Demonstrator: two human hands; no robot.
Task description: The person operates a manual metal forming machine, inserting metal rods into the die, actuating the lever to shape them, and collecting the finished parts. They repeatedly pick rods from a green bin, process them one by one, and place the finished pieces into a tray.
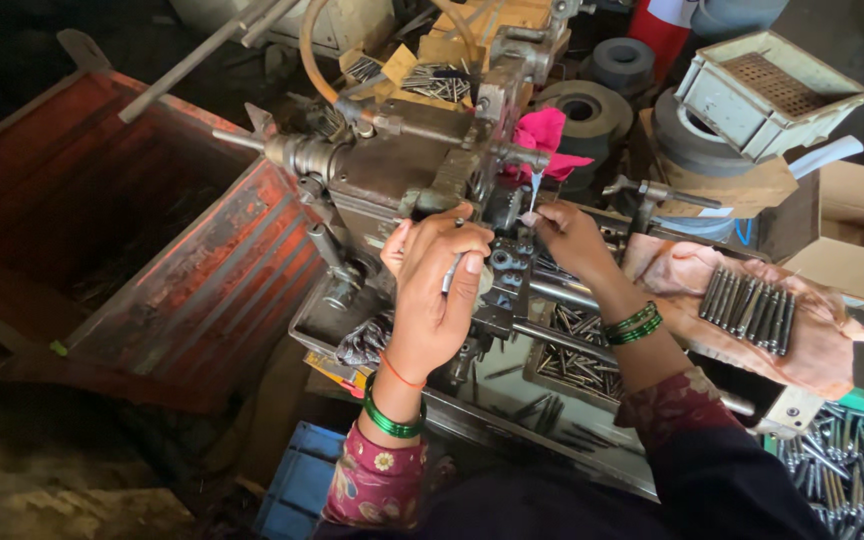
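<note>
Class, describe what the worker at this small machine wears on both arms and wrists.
Both arms have maroon floral-print sleeves. The left hand wears green bangles and a thin red thread at the wrist. The right hand wears green bangles too. Hands are bare.

red metal bin (pixel 152 250) left; grey plastic crate (pixel 767 90), grinding wheels (pixel 592 110) behind; pink rag (pixel 544 135).

Left: the big rust-red metal bin (pixel 152 270) walls off that side; only the gap above its rim is open.
Centre: the grey greasy metal machine (pixel 402 170) fills the middle, and both hands crowd its front; the left hand (pixel 434 290) grips a lever, the right hand (pixel 567 238) pinches at the jig.
Far: stacked dark grinding wheels (pixel 592 110) and a pale green plastic crate (pixel 767 90) block passage.
Right: a row of dark steel pins on pinkish cloth (pixel 752 305) takes that ledge.
Near right: a green tray of loose steel pins (pixel 847 470) fills the corner.
</note>
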